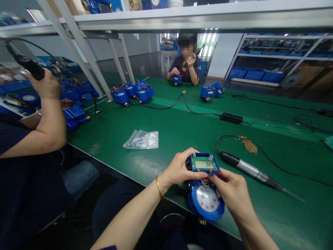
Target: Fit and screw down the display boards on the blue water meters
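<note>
The blue meter (206, 202) is hanging across the near edge of the green tabletop (169, 121), with the display box (204, 164) sitting just above its round face; whether anything but the hands is bearing its weight cannot be told. The likeliest trouble is lying with the thin wires (204, 182) that are showing between box and meter: careless pressing or twisting could be pinching them or working them loose. A slackening grip could also be letting the meter tip off the edge, and a swinging right forearm could be knocking the electric screwdriver (249, 169).

The left hand (179, 168) is gripping the box from its left side, thumb lying along the lower rim, fingers curling behind the upper corner. The right hand (231, 189) is bending narrowly around the lower right corner; its fingertips are partly hiding, so what they are pinching cannot be told. Both forearms are slanting inward from below.
</note>
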A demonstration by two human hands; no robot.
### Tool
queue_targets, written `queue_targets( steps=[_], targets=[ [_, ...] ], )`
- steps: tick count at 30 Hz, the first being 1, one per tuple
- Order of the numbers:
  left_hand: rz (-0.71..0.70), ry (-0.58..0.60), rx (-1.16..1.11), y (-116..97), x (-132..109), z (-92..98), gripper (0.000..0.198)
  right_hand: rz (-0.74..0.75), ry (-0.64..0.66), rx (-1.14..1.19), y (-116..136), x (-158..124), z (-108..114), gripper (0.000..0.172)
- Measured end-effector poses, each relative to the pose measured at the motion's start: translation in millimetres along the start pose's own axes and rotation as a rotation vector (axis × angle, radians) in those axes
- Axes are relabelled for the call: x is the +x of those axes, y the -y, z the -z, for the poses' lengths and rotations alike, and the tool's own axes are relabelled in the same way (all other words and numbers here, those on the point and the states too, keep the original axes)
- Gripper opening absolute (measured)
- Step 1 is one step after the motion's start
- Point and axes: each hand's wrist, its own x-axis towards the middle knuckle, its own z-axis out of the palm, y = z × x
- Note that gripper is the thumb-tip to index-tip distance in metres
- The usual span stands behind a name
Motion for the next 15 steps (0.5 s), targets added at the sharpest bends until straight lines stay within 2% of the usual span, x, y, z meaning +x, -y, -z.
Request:
queue_targets(
  steps=[5,11,15],
  targets=[
    [0.006,0.081,-0.029,-4.5,2.8,3.2,0.055,0.029,0.013,-0.037,-5.8,0.3,1.7,0.032],
    [0.074,-0.022,-0.058,-9.7,2.4,-4.8,0.055,0.063,0.054,-0.049,-14.6,1.4,3.0,0.029],
    [0.003,-0.06,-0.039,-7.2,0.0,-9.6,0.051,0.086,0.046,-0.07,-11.7,-0.5,3.2,0.03]
  ],
)
